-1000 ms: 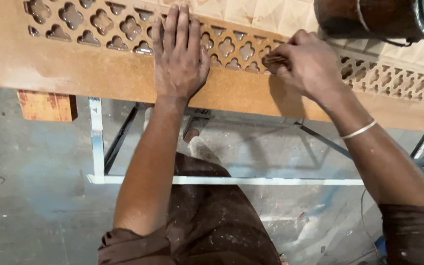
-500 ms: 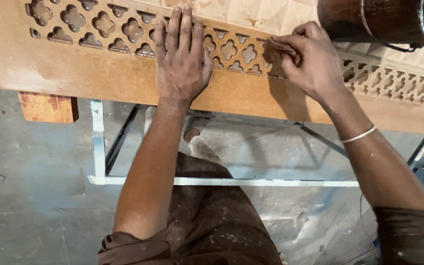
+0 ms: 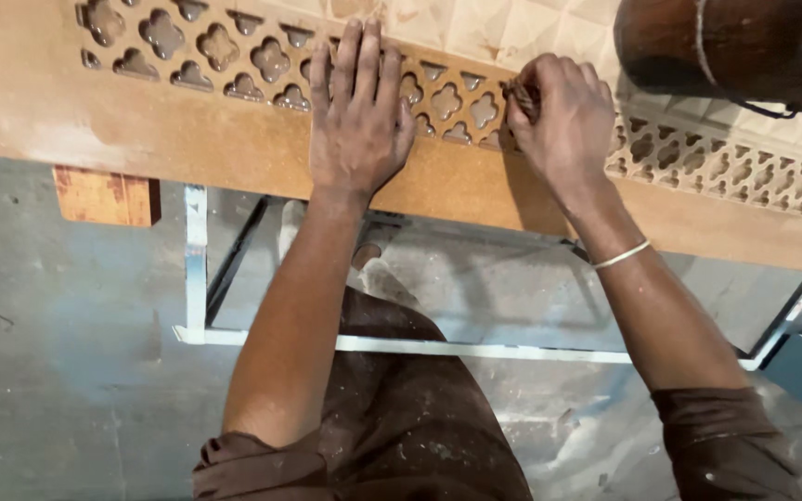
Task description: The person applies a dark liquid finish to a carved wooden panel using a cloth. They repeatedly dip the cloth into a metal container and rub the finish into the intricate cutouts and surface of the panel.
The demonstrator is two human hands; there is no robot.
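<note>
A long brown fibreboard panel (image 3: 187, 139) with rows of clover-shaped cut-outs lies across a stand in front of me. My left hand (image 3: 356, 116) rests flat on it, fingers spread over the lattice holes. To its right, my right hand (image 3: 563, 121) is closed around a small folded piece of brown sandpaper (image 3: 520, 96), pressed against the edge of a cut-out. A thin metal bangle sits on my right wrist.
A dark brown cylindrical object (image 3: 726, 46) lies at the top right over a pale carved board (image 3: 549, 32). A wooden block (image 3: 104, 195) supports the panel on the left. A white metal frame (image 3: 195, 278) stands below, on a dusty concrete floor.
My right hand has shifted slightly left and up along the lattice with the sandpaper. My left hand stays flat on the panel.
</note>
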